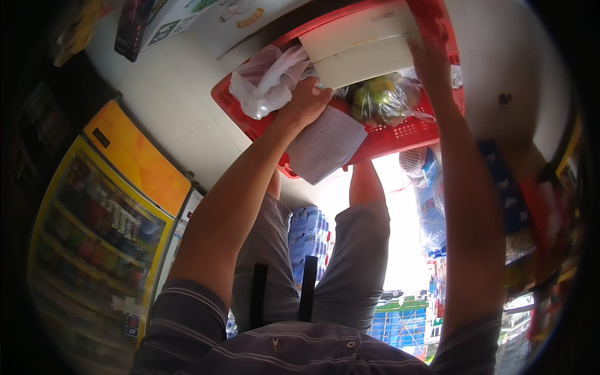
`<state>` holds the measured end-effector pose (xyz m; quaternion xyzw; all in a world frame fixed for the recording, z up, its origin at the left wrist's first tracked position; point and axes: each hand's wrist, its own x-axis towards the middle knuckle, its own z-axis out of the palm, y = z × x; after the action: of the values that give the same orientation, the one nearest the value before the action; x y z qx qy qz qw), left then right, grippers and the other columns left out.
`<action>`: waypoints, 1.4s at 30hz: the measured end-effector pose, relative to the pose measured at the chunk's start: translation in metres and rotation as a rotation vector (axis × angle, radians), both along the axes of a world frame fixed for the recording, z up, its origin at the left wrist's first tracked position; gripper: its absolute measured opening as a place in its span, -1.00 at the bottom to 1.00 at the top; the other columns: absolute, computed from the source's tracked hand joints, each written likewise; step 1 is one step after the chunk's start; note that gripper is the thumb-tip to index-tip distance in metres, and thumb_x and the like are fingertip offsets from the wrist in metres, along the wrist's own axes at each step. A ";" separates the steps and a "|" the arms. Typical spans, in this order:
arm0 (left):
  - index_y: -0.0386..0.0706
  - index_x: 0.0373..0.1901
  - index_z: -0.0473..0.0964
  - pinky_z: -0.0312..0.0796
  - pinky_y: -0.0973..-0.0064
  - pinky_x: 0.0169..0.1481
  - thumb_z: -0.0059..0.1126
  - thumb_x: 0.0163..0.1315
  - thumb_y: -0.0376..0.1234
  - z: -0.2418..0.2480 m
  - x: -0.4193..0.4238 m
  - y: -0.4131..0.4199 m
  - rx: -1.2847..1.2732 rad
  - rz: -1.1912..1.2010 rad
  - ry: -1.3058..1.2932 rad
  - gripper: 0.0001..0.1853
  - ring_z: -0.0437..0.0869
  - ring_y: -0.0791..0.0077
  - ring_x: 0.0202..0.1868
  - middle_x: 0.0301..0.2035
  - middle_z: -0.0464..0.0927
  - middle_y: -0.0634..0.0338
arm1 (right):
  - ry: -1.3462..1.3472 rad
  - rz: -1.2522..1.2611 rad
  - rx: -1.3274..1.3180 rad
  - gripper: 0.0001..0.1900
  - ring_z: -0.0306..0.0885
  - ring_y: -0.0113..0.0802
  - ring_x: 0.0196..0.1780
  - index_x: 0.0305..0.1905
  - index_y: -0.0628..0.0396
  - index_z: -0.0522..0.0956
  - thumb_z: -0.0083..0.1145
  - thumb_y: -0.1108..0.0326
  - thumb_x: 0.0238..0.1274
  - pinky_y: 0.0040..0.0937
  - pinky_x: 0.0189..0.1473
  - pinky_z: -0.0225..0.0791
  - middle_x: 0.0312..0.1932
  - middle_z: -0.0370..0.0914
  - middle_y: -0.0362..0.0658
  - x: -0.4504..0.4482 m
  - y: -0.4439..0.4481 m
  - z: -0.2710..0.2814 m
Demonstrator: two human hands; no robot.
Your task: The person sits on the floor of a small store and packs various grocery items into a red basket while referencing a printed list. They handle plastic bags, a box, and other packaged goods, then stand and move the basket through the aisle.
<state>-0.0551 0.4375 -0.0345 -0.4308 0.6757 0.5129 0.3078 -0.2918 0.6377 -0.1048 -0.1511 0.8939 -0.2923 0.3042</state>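
Note:
A red plastic basket (389, 143) with a perforated side lies before me on the pale tiled floor. My left hand (307, 103) is at its near left, with a sheet of paper (326, 143) bearing writing hanging from it. Beside its fingers are a crumpled white plastic bag (265, 82) and the corner of a white cardboard box (361, 47). My right hand (431, 65) is at the box's right end, thumb against its edge; the other fingers are hard to make out. Between box and near basket wall sits a clear bag of green-yellow fruit (382, 98).
A yellow-framed drinks fridge (108, 220) stands at left. Printed cartons (171, 21) and a dark phone-like device (133, 28) are at top left. Wrapped blue packs (307, 239) show between my legs. Bagged goods (426, 201) and a blue carton (506, 192) are at right.

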 end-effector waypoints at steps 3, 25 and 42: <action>-0.28 -0.07 0.60 0.51 0.27 0.08 0.13 0.30 -0.09 0.013 0.032 0.000 -0.024 -0.168 0.014 -0.58 0.74 0.09 -0.06 -0.17 0.71 -0.10 | -0.039 -0.080 -0.190 -0.52 0.64 -0.04 0.14 0.31 -0.11 0.51 0.18 0.06 0.34 -0.20 0.16 0.47 0.14 0.65 -0.02 -0.004 0.003 0.000; -0.19 -0.05 0.64 0.59 0.27 -0.03 0.22 0.33 -0.16 0.175 0.141 -0.006 -0.132 -0.061 -0.184 -0.68 0.79 0.10 -0.17 -0.25 0.72 -0.07 | 0.248 0.052 0.304 -0.25 0.37 0.22 0.36 0.42 0.23 0.30 0.25 0.04 0.24 0.00 0.38 0.30 0.29 0.42 0.26 -0.024 0.149 0.013; -0.14 -0.07 0.58 0.57 0.04 -0.09 0.13 0.33 -0.18 0.229 0.379 0.099 -0.371 0.044 -0.187 -0.72 0.72 -0.13 -0.18 -0.22 0.67 -0.13 | -0.138 -0.107 0.227 -0.43 0.57 0.04 -0.06 0.15 0.32 0.47 0.28 0.04 0.28 0.00 0.02 0.44 -0.03 0.59 0.17 0.074 0.220 -0.052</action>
<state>0.3241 0.5365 0.1945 -0.5406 0.7175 0.3438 0.2733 -0.2182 0.8581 -0.1573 -0.0475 0.9049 -0.2149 0.3642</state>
